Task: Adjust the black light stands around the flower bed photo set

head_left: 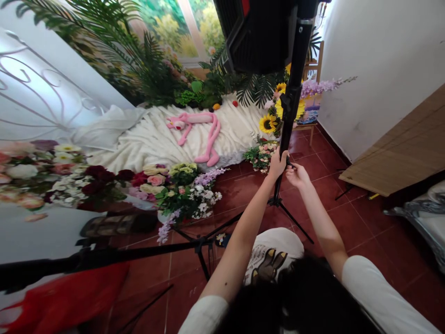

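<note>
A black stand pole [295,90] rises from a tripod base on the red floor, with a large black lamp housing [259,37] near its top. My left hand [278,163] is wrapped round the lower part of the pole. Just right of it, my right hand [296,174] has its fingers pinched together at a small dark knob on the pole's side. The knob is mostly hidden by the fingers.
A pink plush toy [200,119] lies on white cloth [146,134]. Flowers [187,192] line its front edge, and sunflowers [267,124] stand behind the pole. Another stand's black legs [200,243] cross the lower left. A brown board [396,148] is at right.
</note>
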The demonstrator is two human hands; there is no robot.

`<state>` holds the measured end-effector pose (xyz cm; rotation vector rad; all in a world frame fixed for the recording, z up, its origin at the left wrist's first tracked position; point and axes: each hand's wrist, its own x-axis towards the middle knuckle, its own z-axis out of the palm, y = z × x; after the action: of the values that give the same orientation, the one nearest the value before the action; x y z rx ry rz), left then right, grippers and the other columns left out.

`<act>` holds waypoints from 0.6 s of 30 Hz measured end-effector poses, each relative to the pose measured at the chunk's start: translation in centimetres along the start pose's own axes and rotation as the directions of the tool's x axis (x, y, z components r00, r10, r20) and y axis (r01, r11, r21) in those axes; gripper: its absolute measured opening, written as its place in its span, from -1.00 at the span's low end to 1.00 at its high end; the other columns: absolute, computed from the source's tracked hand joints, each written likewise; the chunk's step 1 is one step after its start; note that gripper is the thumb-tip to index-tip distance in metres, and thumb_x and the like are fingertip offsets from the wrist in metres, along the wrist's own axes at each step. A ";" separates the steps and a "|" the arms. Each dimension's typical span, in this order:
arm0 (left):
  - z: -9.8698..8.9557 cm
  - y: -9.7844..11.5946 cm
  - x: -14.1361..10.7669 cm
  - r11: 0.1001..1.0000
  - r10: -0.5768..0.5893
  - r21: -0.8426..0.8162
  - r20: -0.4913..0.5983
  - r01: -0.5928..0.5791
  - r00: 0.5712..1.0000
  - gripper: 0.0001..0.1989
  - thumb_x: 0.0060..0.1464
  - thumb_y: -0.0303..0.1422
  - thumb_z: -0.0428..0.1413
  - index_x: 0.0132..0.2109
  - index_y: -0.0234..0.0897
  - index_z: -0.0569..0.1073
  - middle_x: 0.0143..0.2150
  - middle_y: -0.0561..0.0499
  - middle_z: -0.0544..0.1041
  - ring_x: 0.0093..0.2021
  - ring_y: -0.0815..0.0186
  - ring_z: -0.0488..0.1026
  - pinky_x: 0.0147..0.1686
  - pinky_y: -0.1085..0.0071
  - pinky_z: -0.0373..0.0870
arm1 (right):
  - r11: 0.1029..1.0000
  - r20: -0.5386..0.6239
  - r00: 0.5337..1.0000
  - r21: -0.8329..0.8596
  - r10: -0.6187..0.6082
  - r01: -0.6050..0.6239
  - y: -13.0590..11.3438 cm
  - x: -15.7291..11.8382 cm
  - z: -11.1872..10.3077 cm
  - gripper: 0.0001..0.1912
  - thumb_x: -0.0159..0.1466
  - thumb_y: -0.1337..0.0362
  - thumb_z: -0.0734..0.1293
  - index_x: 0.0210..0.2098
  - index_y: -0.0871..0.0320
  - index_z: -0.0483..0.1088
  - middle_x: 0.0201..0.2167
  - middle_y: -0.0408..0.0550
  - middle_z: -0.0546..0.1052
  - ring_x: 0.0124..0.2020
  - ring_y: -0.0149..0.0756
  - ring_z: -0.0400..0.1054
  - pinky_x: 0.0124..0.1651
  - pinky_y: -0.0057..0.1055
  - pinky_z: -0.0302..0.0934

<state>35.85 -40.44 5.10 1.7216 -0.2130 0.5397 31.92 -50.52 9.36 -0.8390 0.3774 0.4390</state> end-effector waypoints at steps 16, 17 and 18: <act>-0.2 0.4 0.0 0.999 -0.026 -0.030 0.018 0.027 1.000 -0.46 0.25 0.15 -0.12 -0.24 -0.24 0.42 -0.38 -0.02 0.49 -0.35 0.35 0.46 -0.23 0.40 0.41 | -0.102 0.378 0.690 -0.908 -0.618 0.406 1.6 0.5 -3.7 -0.52 0.41 -0.11 0.06 0.07 0.12 0.19 -0.12 0.19 0.60 -0.28 0.01 0.54 -0.20 -0.14 0.36; -0.2 0.3 0.0 0.999 -0.030 -0.030 0.022 0.031 0.999 -0.46 0.25 0.15 -0.12 -0.25 -0.24 0.42 -0.37 -0.02 0.50 -0.35 0.35 0.46 -0.23 0.40 0.40 | -0.114 0.385 0.691 -0.908 -0.611 0.404 1.5 0.7 -3.8 -0.52 0.41 -0.11 0.05 0.06 0.13 0.19 -0.14 0.19 0.60 -0.30 0.01 0.54 -0.22 -0.15 0.36; -0.2 0.1 0.0 0.999 -0.033 -0.031 0.025 0.033 0.999 -0.46 0.25 0.15 -0.12 -0.25 -0.24 0.41 -0.37 -0.02 0.50 -0.35 0.36 0.46 -0.22 0.41 0.40 | -0.119 0.387 0.693 -0.908 -0.609 0.402 1.5 1.0 -3.8 -0.52 0.42 -0.11 0.04 0.05 0.13 0.19 -0.18 0.18 0.60 -0.32 0.00 0.54 -0.23 -0.16 0.36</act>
<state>35.78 -40.30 5.27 1.6989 -0.2088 0.4892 31.41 -52.37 5.58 -2.3233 -0.2546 -0.2876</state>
